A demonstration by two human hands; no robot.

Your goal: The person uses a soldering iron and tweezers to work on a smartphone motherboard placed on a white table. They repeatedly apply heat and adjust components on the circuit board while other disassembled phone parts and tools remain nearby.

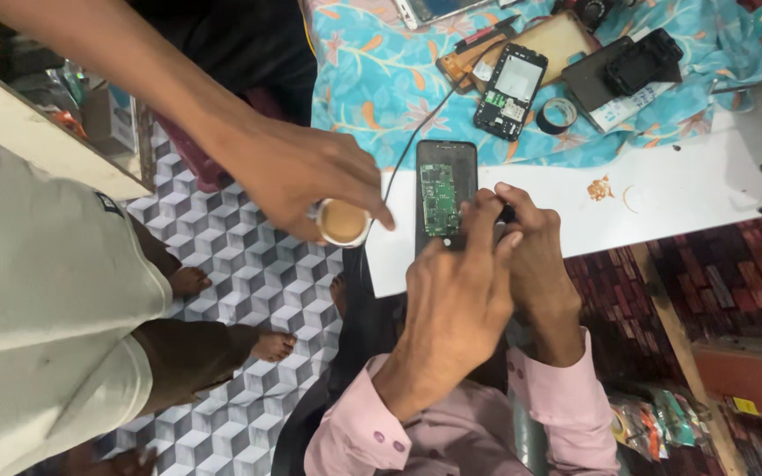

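An opened black phone (438, 167) with a bare green circuit board (439, 199) lies on a white tabletop (663, 189). My left hand (456, 300) grips the phone's near end, its fingers curled over the lower edge. My right hand (535, 256) is beside it on the right. Its fingertips pinch a small dark object (506, 212) at the phone's right edge; what it is cannot be told. Both my wrists wear pink sleeves.
Another person's hand (297, 172) holds a small cup of tea (342, 221) just left of the phone; that person stands barefoot (268, 345) on the cube-patterned floor. On a blue floral cloth (381, 79) lie a second opened phone (511, 91), a tape roll (560, 115) and a black device (641, 62). A thin black cable (416, 132) runs toward the phone.
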